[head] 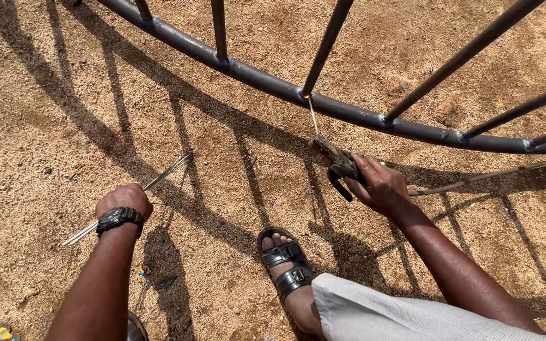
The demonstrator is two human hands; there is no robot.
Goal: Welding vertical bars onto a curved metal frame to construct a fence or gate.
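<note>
Grey trouser leg [387,316] and black sandal [285,262] sit lowest in view; above them the right hand [380,186] has its grip clenched on a dark clamp holder [339,167], whose thin rod [313,117] reaches up to touch a joint on the curved pipe frame [349,107] lying on the sandy ground [45,113]. Left hand [124,202], wearing a black watch [118,218], is fisted around a bundle of spare rods [169,170] held just above the sand. Judged by look, the rod is light, stiff and brittle, best steered by the holder's handle; the frame seems heavy and rigid.
</note>
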